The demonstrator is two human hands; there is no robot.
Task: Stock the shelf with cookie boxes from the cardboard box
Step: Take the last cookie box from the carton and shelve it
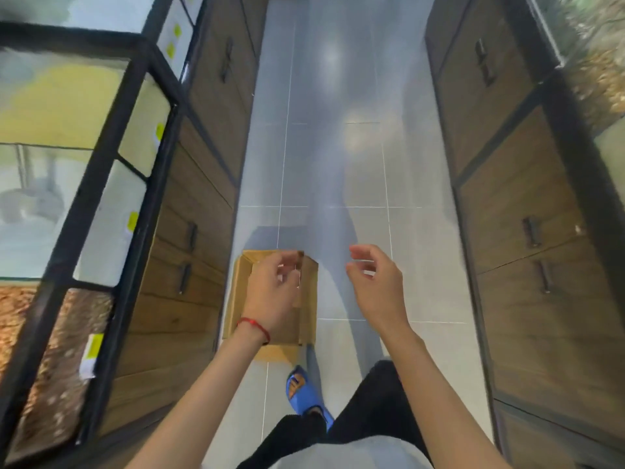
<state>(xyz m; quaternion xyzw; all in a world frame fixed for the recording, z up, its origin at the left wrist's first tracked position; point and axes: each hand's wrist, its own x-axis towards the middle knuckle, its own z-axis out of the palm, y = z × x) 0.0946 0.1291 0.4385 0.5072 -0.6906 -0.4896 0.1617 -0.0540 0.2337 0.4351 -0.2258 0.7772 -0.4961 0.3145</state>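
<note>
The cardboard box (309, 299) sits open on the floor (355, 164) at about 7 o'clock from the middle of the view, close against the wooden drawer fronts (209, 130) of the left-hand unit. The left hand (270, 292) hovers over its mouth, grip loosely curled and pinching nothing. The right hand (375, 286) hangs at 5 o'clock over bare tile, its grip also slack and empty.

No cookie box can be made out. The left hand covers most of the carton's inside, so whether any stock remains is uncertain, and a blind reach may close on a flap or on nothing.

The glossy tile looks slick, so a one-sided pull could slide the light carton rather than lift anything from it. The foot in the blue sandal (299, 390) stands just beside the near edge at 6 o'clock, and a step forward could kick or crush the carton.

The shelf (155, 184), black-framed with yellow price tags (132, 221), rises from 8 to 10 o'clock, and a hurried lift could clip its front rail.

The aisle is narrow, with grey tiles reflecting ceiling light and a matching drawer unit (500, 164) at 3 o'clock. The outer edges of the view are blurred.
</note>
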